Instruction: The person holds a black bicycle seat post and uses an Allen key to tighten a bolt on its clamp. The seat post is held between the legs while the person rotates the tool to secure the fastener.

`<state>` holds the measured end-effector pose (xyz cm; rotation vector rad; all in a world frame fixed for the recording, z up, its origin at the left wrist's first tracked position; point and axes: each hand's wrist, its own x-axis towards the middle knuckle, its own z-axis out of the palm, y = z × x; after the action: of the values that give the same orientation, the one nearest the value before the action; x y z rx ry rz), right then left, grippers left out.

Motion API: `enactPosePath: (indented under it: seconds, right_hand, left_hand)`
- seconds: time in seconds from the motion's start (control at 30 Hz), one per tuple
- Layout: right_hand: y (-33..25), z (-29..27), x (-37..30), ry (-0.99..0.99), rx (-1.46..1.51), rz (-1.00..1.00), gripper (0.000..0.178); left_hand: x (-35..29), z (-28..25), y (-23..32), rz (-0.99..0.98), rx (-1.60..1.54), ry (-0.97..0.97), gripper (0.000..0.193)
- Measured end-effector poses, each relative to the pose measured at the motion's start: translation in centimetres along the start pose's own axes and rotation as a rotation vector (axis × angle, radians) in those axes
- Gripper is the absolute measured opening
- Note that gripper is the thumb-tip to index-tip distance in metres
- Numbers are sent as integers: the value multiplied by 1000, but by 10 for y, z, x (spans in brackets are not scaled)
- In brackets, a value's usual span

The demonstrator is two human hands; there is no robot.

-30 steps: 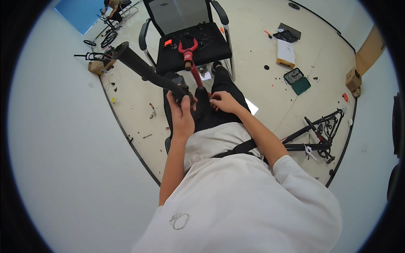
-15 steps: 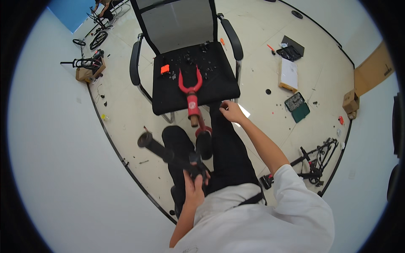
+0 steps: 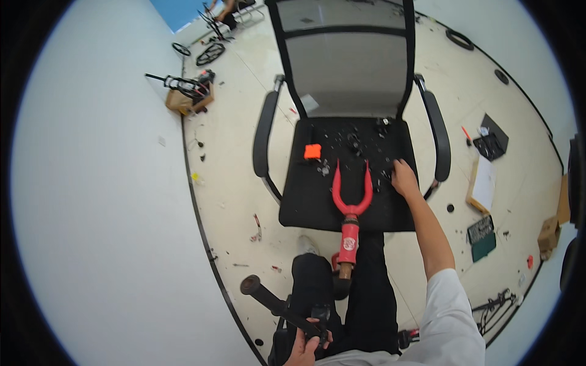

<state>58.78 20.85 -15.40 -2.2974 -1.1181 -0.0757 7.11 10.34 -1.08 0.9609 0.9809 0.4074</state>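
Note:
My left hand is wrapped round the end of a black handlebar piece, held low over my left leg, its round-ended grip pointing up and left. My right hand is over the right side of the black chair seat, fingers bent together among small dark parts; what they pinch, if anything, is too small to make out. Left of that hand lies a red front fork, prongs toward the backrest, its brownish tube end past the seat's front edge. An orange block and several loose small parts rest on the seat.
Armrests flank the seat. On the floor to the right are a white-topped box, a green tool case and a black frame. Far left stands a carton of parts; behind it a person handles a bicycle frame.
My right hand has moved from over my right thigh, at the seat's front edge, onto the seat's right side. My view has shifted; the handlebar piece stays in my left hand.

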Motion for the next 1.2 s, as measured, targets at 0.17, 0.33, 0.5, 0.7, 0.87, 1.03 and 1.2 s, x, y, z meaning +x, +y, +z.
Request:
enactPosePath:
  seconds: [0.17,0.33,0.5,0.7,0.87,1.03,1.2]
  right_hand:
    - [-15,-20,-32,226,379,202,13]
    - [-119,-69,-186,120,1035,355,9]
    - [-193,-93,-336,-128,1277,342,17]
    - [-245,-157,-412,-135,1366,221,14]
    - [-264,-178,-421,-176,1446,3,17]
    - [-265,-186,-431,-223,1536,116,18]
    - [-260,-184,-434,-261,1411,91,18]
  left_hand:
    - [-13,-5,-9,40,-53,-59,51]
    - [-5,-1,-13,248,-73,-185,32]
    - [-2,1,-9,155,-173,-176,32]
    - [-42,-3,-14,484,-88,-388,31]
    - [-73,-12,-32,670,-106,-444,35]
    - [-79,-9,-26,687,-26,-484,37]
    - [-78,-5,-33,771,22,-533,39]
